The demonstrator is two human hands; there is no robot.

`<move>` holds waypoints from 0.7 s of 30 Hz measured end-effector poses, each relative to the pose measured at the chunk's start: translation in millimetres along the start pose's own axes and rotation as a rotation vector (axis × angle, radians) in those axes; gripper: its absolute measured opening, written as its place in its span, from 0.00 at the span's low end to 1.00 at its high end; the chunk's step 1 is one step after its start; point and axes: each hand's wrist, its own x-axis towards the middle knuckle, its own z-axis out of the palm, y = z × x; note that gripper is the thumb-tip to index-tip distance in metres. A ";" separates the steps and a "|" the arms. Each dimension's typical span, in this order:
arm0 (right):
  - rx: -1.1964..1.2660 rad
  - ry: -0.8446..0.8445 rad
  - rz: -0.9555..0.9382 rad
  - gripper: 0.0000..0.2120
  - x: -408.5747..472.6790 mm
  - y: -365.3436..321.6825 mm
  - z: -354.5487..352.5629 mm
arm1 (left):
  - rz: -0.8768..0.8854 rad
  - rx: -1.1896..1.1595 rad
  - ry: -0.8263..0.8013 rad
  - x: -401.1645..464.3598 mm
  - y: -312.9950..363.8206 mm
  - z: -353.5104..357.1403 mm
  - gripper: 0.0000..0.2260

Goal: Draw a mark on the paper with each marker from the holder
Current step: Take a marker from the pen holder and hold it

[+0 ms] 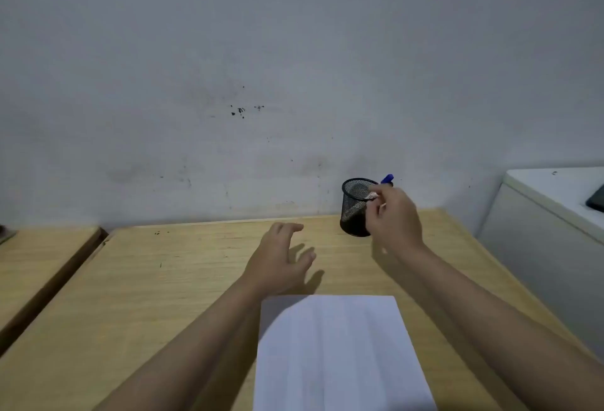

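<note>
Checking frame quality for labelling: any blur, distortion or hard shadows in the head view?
Head view: wide-angle bowing bends the light wooden table edges; soft, dim light; left hand casts a distinct shadow on the wood; right hand and blue-capped marker at the black mesh holder slightly smeared; white paper sheet soft, no glare.

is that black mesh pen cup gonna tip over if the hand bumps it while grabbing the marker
Probably fairly easily. The mesh holder is see-through wire, so likely light, and it looks nearly empty, with little to weigh it down. It also narrows toward its base. The right hand is pulling the blue-capped marker at its rim, so a sideways tug could tilt or slide it across the smooth wooden desk.
</note>
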 end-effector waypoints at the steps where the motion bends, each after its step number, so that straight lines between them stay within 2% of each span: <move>1: -0.026 0.039 0.011 0.15 8.5 4.5 -3.1 | -0.005 -0.002 0.016 -0.3 0.7 -1.8 0.24; 4: -0.125 -0.015 0.103 0.17 31.6 12.9 -12.1 | 0.009 0.011 0.053 -0.8 1.8 -5.7 0.24; 7: -0.152 -0.121 0.122 0.11 43.6 21.3 -9.1 | 0.023 0.032 0.053 -0.6 1.6 -6.8 0.24; 12: -0.090 -0.134 0.136 0.03 53.2 19.4 -9.4 | 0.004 0.052 0.026 -3.4 -4.6 -5.9 0.24; 17: -0.013 -0.036 0.055 0.03 49.1 2.9 -26.5 | 0.000 0.039 -0.016 -8.6 -6.8 -9.9 0.20; 21: 0.152 0.165 -0.044 0.02 27.5 -21.8 -49.6 | 0.010 -0.042 -0.023 -13.5 -4.6 -16.1 0.16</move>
